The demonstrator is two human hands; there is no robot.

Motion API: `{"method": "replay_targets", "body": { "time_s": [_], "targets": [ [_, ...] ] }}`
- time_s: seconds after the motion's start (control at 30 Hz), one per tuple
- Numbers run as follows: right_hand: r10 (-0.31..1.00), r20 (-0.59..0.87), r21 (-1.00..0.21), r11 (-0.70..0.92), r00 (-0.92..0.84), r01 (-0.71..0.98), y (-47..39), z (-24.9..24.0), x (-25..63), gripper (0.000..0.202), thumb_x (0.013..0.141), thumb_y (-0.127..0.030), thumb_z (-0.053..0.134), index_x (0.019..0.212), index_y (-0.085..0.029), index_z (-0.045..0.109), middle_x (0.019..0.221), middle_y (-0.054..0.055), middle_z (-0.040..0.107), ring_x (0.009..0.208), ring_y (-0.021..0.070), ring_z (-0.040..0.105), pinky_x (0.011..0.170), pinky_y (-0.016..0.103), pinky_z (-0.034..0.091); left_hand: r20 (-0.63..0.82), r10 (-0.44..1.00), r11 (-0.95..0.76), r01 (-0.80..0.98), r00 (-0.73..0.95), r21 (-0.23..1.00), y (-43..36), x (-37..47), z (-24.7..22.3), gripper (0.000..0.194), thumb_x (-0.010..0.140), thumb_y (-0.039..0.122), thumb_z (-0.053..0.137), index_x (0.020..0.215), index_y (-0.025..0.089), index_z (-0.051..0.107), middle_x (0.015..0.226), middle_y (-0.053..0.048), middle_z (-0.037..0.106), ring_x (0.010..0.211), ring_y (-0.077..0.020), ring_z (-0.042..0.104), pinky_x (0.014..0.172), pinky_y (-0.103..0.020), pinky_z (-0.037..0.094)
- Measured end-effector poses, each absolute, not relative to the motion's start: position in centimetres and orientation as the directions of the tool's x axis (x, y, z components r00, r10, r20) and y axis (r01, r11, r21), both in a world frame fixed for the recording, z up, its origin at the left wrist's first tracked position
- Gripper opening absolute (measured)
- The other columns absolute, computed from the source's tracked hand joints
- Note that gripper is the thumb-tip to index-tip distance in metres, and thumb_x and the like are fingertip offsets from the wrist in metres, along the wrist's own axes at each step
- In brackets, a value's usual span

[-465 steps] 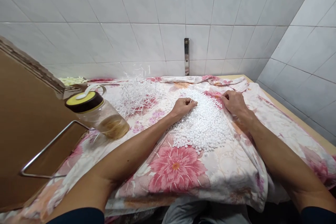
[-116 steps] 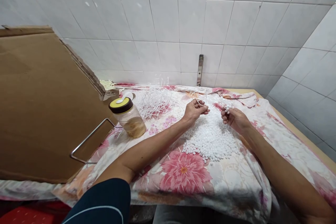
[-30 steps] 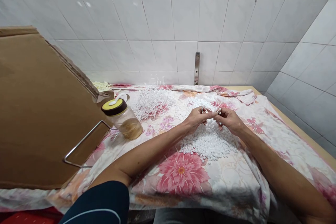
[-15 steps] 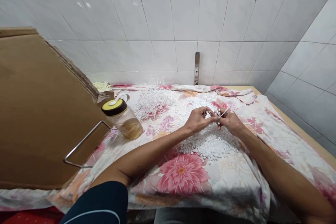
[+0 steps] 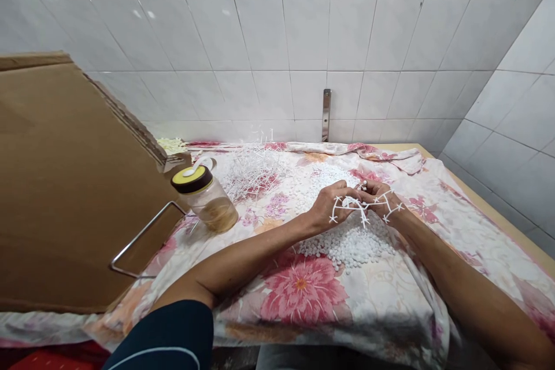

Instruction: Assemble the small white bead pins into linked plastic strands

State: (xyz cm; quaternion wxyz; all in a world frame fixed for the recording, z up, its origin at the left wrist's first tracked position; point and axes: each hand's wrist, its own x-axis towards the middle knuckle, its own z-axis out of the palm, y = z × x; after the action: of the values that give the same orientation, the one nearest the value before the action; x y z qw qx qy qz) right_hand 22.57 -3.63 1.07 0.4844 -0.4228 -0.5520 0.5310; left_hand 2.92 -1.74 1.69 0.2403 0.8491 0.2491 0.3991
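A thin white branched plastic stem (image 5: 363, 208) with star-shaped tips spreads across both hands. My left hand (image 5: 330, 203) is closed on it, thumb and fingers pinched together. My right hand (image 5: 382, 192) meets the left, also closed at the stem. Small white beads show by the right fingertips; whether they sit on the stem's ends I cannot tell. Beneath and behind the hands lies a heap of small white beads (image 5: 347, 247). Farther left, a tangled pile of similar white stems (image 5: 251, 172) rests on the floral cloth (image 5: 299, 289).
A clear jar (image 5: 219, 214) with a yellow and black lid holds some brownish liquid, left of my forearm. Beside it stand a large cardboard box (image 5: 65, 185) and a bent metal bar (image 5: 141, 234). Pale yellow pieces (image 5: 171, 145) lie at the back. A tiled wall (image 5: 260, 29) closes the far side.
The stem has turned so its branches now hang toward me, spread over both hands. My hands have stayed close together above the beads. The view has shifted slightly.
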Motion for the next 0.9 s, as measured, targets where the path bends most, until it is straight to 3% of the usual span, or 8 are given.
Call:
{"method": "replay_targets", "body": {
  "time_s": [0.1, 0.2, 0.3, 0.43, 0.6, 0.9],
  "targets": [
    [0.983, 0.062, -0.995, 0.048, -0.171, -0.084, -4.1, 1.7, 22.4, 0.042, 0.066, -0.049, 0.094, 0.077, -0.018, 0.068, 0.068, -0.001, 0.064, 0.056, 0.012, 0.058, 0.048, 0.024, 0.049, 0.571, 0.587, -0.781, 0.218, 0.574, 0.585, -2.0, 2.9, 2.0, 0.016, 0.088, 0.03, 0.075, 0.097, 0.017, 0.077, 0.081, -0.002, 0.057, 0.071, -0.0137, 0.053, 0.07, -0.026, 0.042],
    [0.984, 0.048, -0.993, 0.028, -0.17, -0.117, -4.3, 2.4, 22.4, 0.047, 0.059, -0.048, 0.098, 0.074, -0.017, 0.066, 0.066, -0.002, 0.06, 0.054, 0.0102, 0.053, 0.045, 0.022, 0.047, 0.551, 0.647, -0.728, 0.212, 0.528, 0.652, -2.4, 2.9, 3.0, 0.018, 0.091, 0.032, 0.07, 0.094, 0.015, 0.077, 0.081, -0.004, 0.06, 0.073, -0.0146, 0.055, 0.07, -0.027, 0.043],
    [0.988, 0.043, -0.992, 0.025, -0.149, -0.12, -4.3, 2.6, 22.5, 0.046, 0.062, -0.05, 0.096, 0.076, -0.018, 0.067, 0.066, -0.003, 0.057, 0.055, 0.0095, 0.05, 0.044, 0.022, 0.048, 0.422, 0.794, -0.533, 0.168, 0.437, 0.829, -2.3, 3.0, 4.0, 0.029, 0.089, 0.043, 0.074, 0.086, 0.014, 0.074, 0.076, -0.002, 0.061, 0.068, -0.0129, 0.053, 0.065, -0.026, 0.04],
    [0.983, 0.091, -0.993, 0.077, -0.161, -0.091, -4.4, 2.7, 22.7, 0.041, 0.069, -0.048, 0.092, 0.084, -0.018, 0.07, 0.067, -0.003, 0.058, 0.055, 0.0097, 0.051, 0.046, 0.025, 0.052, 0.184, 0.889, -0.169, -0.073, 0.42, 0.983, -1.2, 3.2, 4.3, 0.045, 0.076, 0.055, 0.083, 0.078, 0.012, 0.069, 0.069, 0.0, 0.059, 0.062, -0.0103, 0.051, 0.062, -0.026, 0.041],
    [0.972, 0.153, -0.986, 0.138, -0.18, -0.091, -4.4, 3.2, 22.9, 0.038, 0.07, -0.046, 0.092, 0.088, -0.018, 0.072, 0.065, -0.003, 0.059, 0.054, 0.0107, 0.052, 0.048, 0.027, 0.054, 0.015, 0.89, 0.089, -0.205, 0.456, 0.975, -0.2, 3.2, 3.8, 0.048, 0.062, 0.048, 0.094, 0.077, 0.011, 0.068, 0.071, -0.002, 0.063, 0.061, -0.0104, 0.057, 0.065, -0.029, 0.048],
    [0.975, 0.159, -0.985, 0.145, -0.158, -0.099, -4.3, 3.1, 23.2, 0.041, 0.076, -0.053, 0.088, 0.08, -0.018, 0.067, 0.066, -0.003, 0.058, 0.053, 0.0093, 0.049, 0.048, 0.026, 0.052, -0.025, 0.86, 0.139, -0.187, 0.509, 0.973, -0.6, 3.1, 3.9, 0.048, 0.065, 0.046, 0.094, 0.081, 0.011, 0.065, 0.076, -0.005, 0.067, 0.065, -0.0116, 0.063, 0.066, -0.028, 0.05]
  ]
}}
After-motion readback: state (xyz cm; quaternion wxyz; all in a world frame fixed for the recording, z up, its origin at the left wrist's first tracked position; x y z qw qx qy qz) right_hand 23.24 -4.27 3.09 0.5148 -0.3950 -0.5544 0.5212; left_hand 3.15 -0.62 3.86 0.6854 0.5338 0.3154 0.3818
